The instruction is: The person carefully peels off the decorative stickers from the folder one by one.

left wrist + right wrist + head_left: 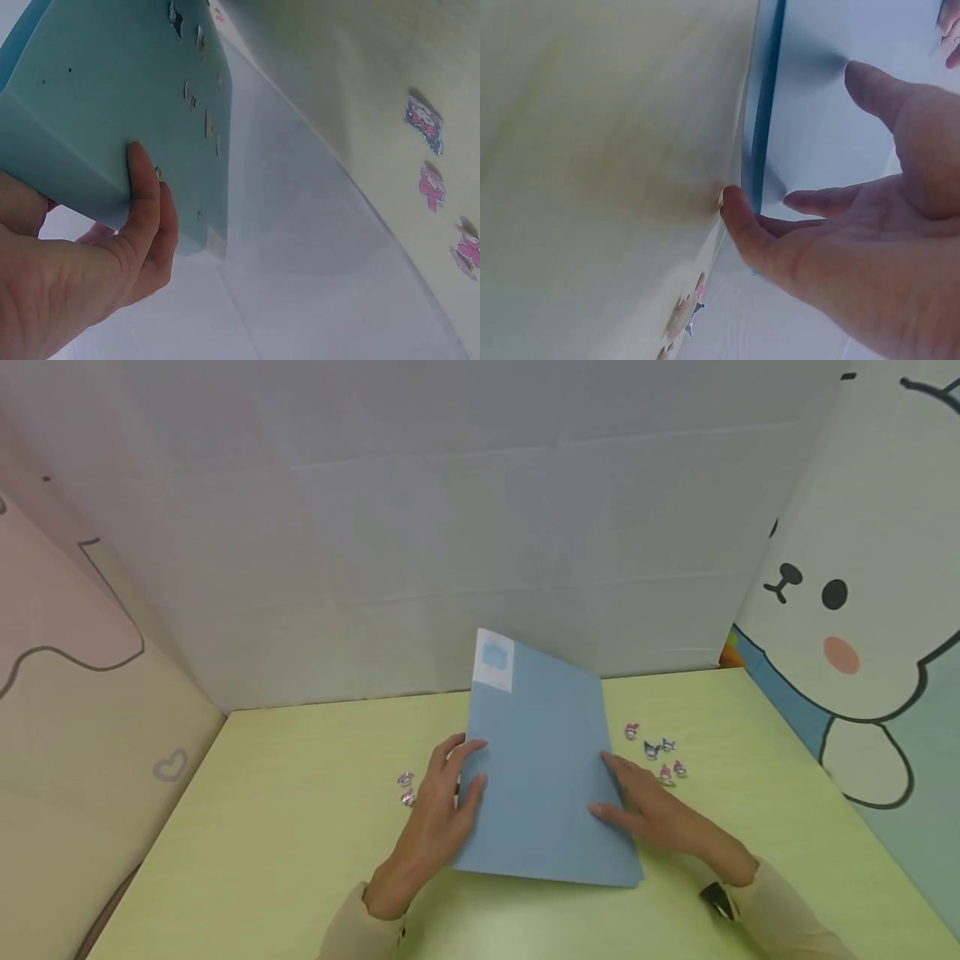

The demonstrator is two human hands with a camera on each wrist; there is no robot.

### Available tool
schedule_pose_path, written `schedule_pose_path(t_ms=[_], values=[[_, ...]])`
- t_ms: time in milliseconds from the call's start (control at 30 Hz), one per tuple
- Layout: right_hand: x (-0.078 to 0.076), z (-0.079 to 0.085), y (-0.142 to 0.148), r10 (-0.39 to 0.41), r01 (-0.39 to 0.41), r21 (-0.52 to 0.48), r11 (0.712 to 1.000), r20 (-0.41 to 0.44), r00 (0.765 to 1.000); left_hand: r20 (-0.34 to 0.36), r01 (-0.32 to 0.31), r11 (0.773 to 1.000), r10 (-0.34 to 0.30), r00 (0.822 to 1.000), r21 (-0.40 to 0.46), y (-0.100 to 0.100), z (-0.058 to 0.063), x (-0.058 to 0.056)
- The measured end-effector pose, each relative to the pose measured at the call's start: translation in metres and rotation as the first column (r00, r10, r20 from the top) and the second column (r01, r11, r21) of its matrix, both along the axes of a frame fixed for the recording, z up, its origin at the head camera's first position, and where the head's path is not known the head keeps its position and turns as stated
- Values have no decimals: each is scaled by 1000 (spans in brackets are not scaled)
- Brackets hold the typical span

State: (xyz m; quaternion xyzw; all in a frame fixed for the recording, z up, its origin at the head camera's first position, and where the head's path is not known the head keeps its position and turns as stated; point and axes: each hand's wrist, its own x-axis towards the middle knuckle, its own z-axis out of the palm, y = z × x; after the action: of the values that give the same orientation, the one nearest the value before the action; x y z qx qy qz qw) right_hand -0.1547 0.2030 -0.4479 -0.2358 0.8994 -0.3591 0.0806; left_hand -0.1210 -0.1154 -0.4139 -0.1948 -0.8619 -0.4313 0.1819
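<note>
A light blue folder (543, 768) with a white label (494, 660) at its top left corner is held tilted above the table. My left hand (442, 814) grips its left edge, thumb on the front cover and other fingers going around behind. In the left wrist view, the folder's underside (97, 112) shows several small holes and ragged marks, with fingertips pressed against it. My right hand (652, 806) touches the right edge. Seen in the right wrist view, its thumb (877, 90) and a fingertip rest on the cover while another fingertip meets the edge near the tabletop.
Several small pink and dark character stickers (665, 772) lie right of the folder. Pink ones (406, 779) lie at its left, by my left hand. A black object (717, 900) shows beside the right sleeve. A white wall (375, 643) rises behind the pale yellow-green table (300, 827).
</note>
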Motion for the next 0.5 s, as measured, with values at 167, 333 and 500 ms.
schedule_pose_path(t_ms=[167, 333, 500], values=[[0, 2, -1, 0, 1, -96, 995, 16, 1000, -26, 15, 999, -14, 1000, 48, -1, 8, 6], [0, 4, -5, -3, -2, -166, 986, -26, 1000, -46, 53, 992, -49, 998, 112, 0, 18, 12], [3, 4, -11, -23, 12, -189, 982, -52, 998, 5, 165, 959, -171, 985, 230, 5, 28, 22]])
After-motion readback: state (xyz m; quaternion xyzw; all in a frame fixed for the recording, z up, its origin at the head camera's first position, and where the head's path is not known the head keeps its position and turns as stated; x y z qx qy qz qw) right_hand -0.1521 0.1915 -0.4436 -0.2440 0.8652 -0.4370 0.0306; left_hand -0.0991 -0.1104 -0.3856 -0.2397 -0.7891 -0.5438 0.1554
